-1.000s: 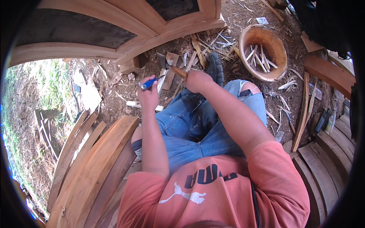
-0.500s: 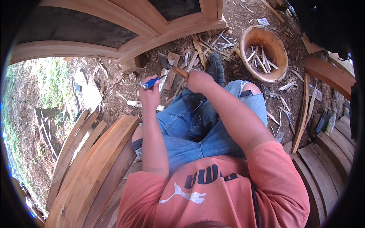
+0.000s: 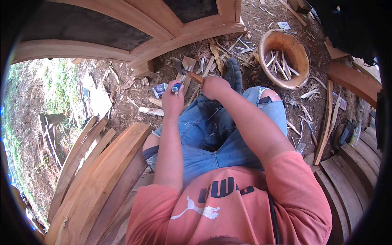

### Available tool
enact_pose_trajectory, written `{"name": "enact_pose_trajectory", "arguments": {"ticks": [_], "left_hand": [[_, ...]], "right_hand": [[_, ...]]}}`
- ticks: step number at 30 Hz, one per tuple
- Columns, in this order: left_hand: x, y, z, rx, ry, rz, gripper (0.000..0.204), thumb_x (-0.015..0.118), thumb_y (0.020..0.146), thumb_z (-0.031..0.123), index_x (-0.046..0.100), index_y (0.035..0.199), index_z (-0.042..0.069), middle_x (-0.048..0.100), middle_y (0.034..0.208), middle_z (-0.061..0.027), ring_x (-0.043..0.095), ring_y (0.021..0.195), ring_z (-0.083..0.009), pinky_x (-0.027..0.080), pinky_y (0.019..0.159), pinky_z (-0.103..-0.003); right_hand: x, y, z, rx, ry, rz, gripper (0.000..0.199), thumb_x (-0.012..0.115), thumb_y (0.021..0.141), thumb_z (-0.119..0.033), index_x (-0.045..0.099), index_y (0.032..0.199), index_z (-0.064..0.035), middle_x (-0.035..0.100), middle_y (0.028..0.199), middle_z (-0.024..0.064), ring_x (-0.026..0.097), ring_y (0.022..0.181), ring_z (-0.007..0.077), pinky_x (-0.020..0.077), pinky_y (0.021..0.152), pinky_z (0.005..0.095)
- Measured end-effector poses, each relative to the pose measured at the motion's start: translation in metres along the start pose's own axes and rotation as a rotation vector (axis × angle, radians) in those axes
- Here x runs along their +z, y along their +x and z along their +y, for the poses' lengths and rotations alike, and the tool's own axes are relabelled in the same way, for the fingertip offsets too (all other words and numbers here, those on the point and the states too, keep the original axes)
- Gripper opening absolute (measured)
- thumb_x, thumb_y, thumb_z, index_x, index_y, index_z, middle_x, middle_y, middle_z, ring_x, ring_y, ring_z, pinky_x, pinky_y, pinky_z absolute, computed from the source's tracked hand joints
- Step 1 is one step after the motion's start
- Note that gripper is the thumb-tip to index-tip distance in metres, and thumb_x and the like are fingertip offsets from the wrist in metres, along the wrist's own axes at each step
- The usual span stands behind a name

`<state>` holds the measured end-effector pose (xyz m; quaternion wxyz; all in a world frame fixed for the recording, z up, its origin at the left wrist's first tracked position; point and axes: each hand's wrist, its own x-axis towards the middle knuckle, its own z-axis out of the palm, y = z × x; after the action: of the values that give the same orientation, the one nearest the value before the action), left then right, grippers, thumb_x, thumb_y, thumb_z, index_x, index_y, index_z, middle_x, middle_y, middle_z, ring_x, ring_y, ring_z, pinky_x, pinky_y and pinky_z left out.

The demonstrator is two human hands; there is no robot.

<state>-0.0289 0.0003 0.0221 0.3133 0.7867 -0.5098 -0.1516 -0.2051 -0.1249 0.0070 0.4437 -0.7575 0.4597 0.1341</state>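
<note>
Two tools: hammer (image 3: 188,73) in right hand (image 3: 215,87) grip, chisel (image 3: 176,87) in left hand (image 3: 172,101).

- chisel (image 3: 176,87): blue handle, held upright in the left fist above the chip-strewn ground.
- hammer (image 3: 185,72): wooden handle, dark metal head, gripped by the right, angled up-left, just beside the chisel.

The right hand (image 3: 215,87) has lifted the wooden-handled hammer with the dark metal head (image 3: 185,71) slightly up and left. The left hand (image 3: 172,100), gripping the blue-handled chisel (image 3: 176,87), seems to have shifted a little, though blur hides detail.
</note>
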Motion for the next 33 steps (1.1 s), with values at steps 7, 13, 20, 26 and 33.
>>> {"name": "enact_pose_trajectory", "arguments": {"ticks": [7, 13, 20, 26, 33], "left_hand": [[0.011, -0.004, -0.001, 0.051, 0.032, 0.034, 0.023, 0.075, 0.101, 0.015, 0.069, 0.123, 0.011, 0.078, 0.114, -0.0185, 0.075, 0.106, -0.0447, 0.059, 0.088, -0.047], [0.009, -0.003, -0.006, -0.025, -0.01, 0.025, 0.025, 0.075, 0.101, 0.018, 0.07, 0.126, 0.013, 0.079, 0.112, -0.0184, 0.075, 0.106, -0.045, 0.059, 0.087, -0.048], [0.008, 0.0, -0.042, -0.106, 0.114, -0.02, 0.025, 0.07, 0.104, 0.02, 0.073, 0.128, 0.012, 0.081, 0.112, -0.0189, 0.079, 0.11, -0.0347, 0.06, 0.093, -0.045], [0.002, 0.005, -0.031, -0.081, -0.028, -0.027, 0.023, 0.07, 0.103, 0.018, 0.074, 0.125, 0.011, 0.081, 0.112, -0.0185, 0.079, 0.111, -0.0346, 0.059, 0.094, -0.044], [-0.004, 0.005, -0.045, -0.096, 0.089, -0.043, 0.023, 0.07, 0.102, 0.019, 0.074, 0.124, 0.011, 0.08, 0.108, -0.0186, 0.077, 0.108, -0.0387, 0.058, 0.092, -0.045]], "right_hand": [[-0.004, -0.005, 0.002, -0.04, -0.029, 0.011, 0.04, 0.06, 0.106, -0.034, 0.079, 0.126, -0.0042, 0.078, 0.128, 0.0199, 0.076, 0.119, 0.0383, 0.0598, 0.103, 0.0492], [-0.032, -0.062, -0.004, -0.157, 0.005, 0.194, 0.033, 0.062, 0.107, -0.034, 0.074, 0.115, -0.0041, 0.079, 0.108, 0.0222, 0.077, 0.104, 0.0417, 0.0601, 0.091, 0.0543], [-0.026, -0.164, -0.007, -0.377, 0.031, 0.379, 0.035, 0.067, 0.107, -0.038, 0.057, 0.104, -0.0051, 0.071, 0.079, 0.0208, 0.07, 0.075, 0.0476, 0.0539, 0.068, 0.0599], [-0.007, -0.162, -0.003, -0.394, -0.047, 0.474, 0.034, 0.068, 0.106, -0.038, 0.057, 0.105, -0.0061, 0.071, 0.078, 0.0201, 0.07, 0.073, 0.0456, 0.054, 0.065, 0.0587], [-0.006, -0.158, -0.012, -0.347, -0.11, 0.445, 0.035, 0.064, 0.108, -0.04, 0.057, 0.104, -0.0062, 0.072, 0.081, 0.0171, 0.074, 0.08, 0.0428, 0.0569, 0.069, 0.0575]]}}
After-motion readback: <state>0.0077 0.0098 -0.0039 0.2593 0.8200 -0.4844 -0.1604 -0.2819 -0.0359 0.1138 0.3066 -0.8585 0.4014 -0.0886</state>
